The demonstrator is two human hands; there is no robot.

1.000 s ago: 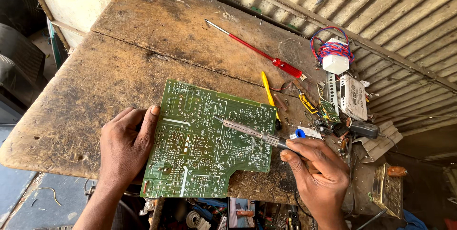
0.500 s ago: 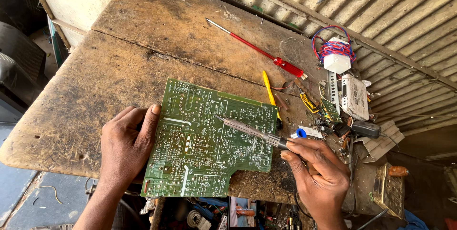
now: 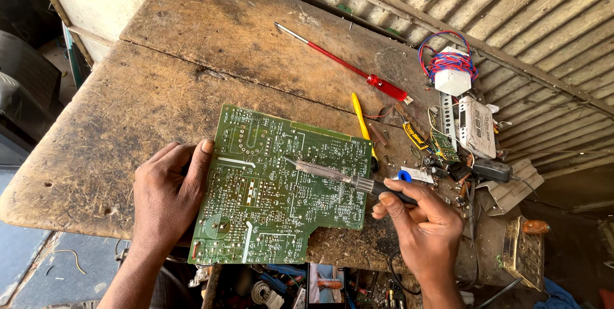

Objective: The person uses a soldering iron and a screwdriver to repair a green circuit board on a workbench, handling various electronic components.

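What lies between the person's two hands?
In the head view, the green circuit board spans between left hand and right hand, the soldering iron over it.

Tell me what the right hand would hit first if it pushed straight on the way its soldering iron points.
The right hand aims the soldering iron up-left; its tip already looks to touch the green circuit board. Further along lies bare wooden table, though depth is unclear.

Bare wooden table lies open leftward; red screwdriver and parts clutter crowd the right.
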